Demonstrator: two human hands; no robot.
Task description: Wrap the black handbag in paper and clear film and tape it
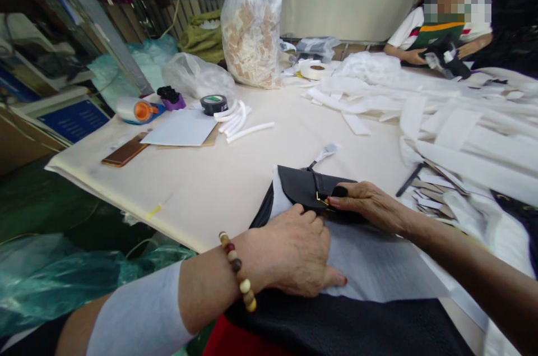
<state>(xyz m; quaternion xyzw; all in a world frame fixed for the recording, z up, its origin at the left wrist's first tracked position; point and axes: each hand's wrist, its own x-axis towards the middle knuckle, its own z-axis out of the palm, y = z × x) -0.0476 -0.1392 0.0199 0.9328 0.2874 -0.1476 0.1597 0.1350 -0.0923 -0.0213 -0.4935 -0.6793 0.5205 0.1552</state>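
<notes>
A black leather-like bag (353, 319) lies at the table's near edge, with a dark flap (296, 185) at its far end. A strap (319, 182) with a gold-coloured buckle (320, 198) crosses the flap. My right hand (370, 204) pinches the black strap end beside the buckle. Resting on the bag and the thin white sheet (378, 263), my left hand (294, 252) has its thumb stretched out to the right. Its fingers reach the flap's edge near the buckle, and their tips are partly hidden. A white-wrapped tag or tie (327, 151) sticks out beyond the flap.
Left on the table are a phone-like brown object (125, 149), white card (180, 127), black tape roll (214, 103) and white tubes (250, 132). A clear bag of scraps (252, 25) stands behind. White strips (454, 120) cover the right side. A co-worker (443, 36) handles a black item opposite.
</notes>
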